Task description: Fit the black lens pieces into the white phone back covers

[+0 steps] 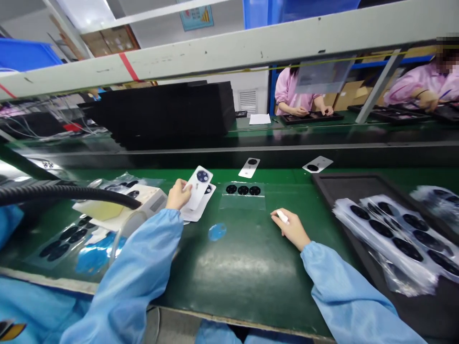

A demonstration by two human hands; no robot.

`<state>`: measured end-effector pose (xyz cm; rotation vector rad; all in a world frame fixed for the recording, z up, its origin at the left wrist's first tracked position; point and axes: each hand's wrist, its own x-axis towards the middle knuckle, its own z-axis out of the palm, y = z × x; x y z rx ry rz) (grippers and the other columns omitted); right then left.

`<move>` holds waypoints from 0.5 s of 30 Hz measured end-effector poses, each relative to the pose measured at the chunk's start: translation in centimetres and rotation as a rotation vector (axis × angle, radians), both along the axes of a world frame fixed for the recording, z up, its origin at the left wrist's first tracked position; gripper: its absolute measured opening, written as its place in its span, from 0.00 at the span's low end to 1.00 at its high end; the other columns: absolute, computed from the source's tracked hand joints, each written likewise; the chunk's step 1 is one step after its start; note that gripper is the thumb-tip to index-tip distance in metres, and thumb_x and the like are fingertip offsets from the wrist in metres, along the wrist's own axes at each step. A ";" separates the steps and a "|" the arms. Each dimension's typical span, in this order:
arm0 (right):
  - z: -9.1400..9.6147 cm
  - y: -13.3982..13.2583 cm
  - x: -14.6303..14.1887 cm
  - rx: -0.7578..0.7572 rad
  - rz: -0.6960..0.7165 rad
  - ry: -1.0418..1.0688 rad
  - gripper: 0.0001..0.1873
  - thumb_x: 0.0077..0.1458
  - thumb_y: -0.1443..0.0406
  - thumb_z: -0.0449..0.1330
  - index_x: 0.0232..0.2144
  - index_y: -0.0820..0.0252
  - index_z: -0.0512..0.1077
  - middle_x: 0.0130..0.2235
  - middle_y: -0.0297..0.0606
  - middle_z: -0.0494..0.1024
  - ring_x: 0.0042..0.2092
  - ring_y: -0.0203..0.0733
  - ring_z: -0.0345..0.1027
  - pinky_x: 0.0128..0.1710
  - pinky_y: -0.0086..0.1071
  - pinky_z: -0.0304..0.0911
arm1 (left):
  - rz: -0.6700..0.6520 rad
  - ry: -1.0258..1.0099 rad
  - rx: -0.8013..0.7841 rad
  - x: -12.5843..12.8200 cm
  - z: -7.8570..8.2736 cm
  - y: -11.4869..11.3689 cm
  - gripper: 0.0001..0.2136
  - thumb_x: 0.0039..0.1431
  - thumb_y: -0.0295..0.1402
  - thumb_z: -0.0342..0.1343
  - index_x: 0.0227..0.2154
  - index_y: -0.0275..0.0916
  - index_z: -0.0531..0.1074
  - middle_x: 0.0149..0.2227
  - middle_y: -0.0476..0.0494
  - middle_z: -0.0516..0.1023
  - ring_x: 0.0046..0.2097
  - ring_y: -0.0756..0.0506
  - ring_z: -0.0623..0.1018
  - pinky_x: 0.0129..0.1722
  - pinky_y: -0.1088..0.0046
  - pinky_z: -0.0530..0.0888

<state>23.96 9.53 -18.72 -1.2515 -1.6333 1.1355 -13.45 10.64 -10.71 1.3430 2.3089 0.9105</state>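
Observation:
My left hand [178, 194] is closed on the edge of a white phone back cover [196, 188], which is tilted up and has a dark round camera ring near its top. Beneath it, more white covers [206, 205] lie on the bench. My right hand [292, 227] hovers over the green bench, fingers curled together, with a white wrap or finger cot [282, 217] on one digit; whatever its fingertips pinch, if anything, is too small to make out. Between the hands lies a clear film strip [244, 200] bearing black camera rings [243, 190]. A blue film disc [217, 232] lies nearer me.
Two white covers [249, 168] [318, 165] lie along the back. At right, a black tray [324, 184] holds stacked sheets of black rings [407, 248]. Left are a whitish device [143, 200], a black hose [71, 195] and ring sheets [64, 241]. Co-workers in pink [285, 91] sit beyond the shelf.

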 end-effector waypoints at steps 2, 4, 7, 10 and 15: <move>0.0 -0.1 -0.1 0.020 -0.010 -0.020 0.19 0.51 0.49 0.58 0.33 0.59 0.73 0.21 0.29 0.65 0.19 0.33 0.57 0.17 0.28 0.54 | -0.099 -0.173 0.039 2.9 0.1 -2.1 0.21 0.64 0.31 0.48 0.59 0.38 0.57 0.46 0.40 0.75 0.44 0.43 0.78 0.41 0.66 0.75; 0.2 -0.5 -0.2 0.050 -0.012 -0.054 0.20 0.53 0.49 0.57 0.35 0.60 0.73 0.24 0.32 0.68 0.20 0.34 0.58 0.20 0.29 0.55 | -0.236 -0.336 0.050 6.8 -1.0 -4.9 0.29 0.61 0.30 0.49 0.63 0.43 0.47 0.46 0.43 0.76 0.41 0.45 0.80 0.38 0.69 0.76; 0.5 -1.3 -0.4 0.103 0.029 -0.147 0.21 0.55 0.49 0.57 0.41 0.59 0.73 0.29 0.35 0.73 0.26 0.38 0.63 0.26 0.31 0.59 | -0.363 -0.493 0.044 13.0 -4.4 -9.2 0.32 0.59 0.33 0.50 0.64 0.40 0.45 0.44 0.41 0.76 0.40 0.45 0.79 0.39 0.68 0.75; 0.8 -2.1 -0.6 0.168 0.117 -0.301 0.27 0.51 0.49 0.63 0.50 0.54 0.71 0.34 0.37 0.76 0.33 0.44 0.66 0.36 0.36 0.61 | -0.475 -0.622 0.059 17.3 -7.7 -12.2 0.34 0.59 0.29 0.48 0.66 0.39 0.39 0.51 0.36 0.70 0.52 0.42 0.75 0.53 0.61 0.69; 0.8 -2.8 -0.9 0.306 0.291 -0.537 0.36 0.50 0.48 0.64 0.56 0.62 0.68 0.38 0.47 0.78 0.42 0.52 0.64 0.48 0.44 0.55 | -0.551 -0.233 0.181 18.5 -7.5 -12.4 0.33 0.56 0.22 0.49 0.64 0.42 0.47 0.67 0.34 0.47 0.69 0.36 0.49 0.65 0.51 0.53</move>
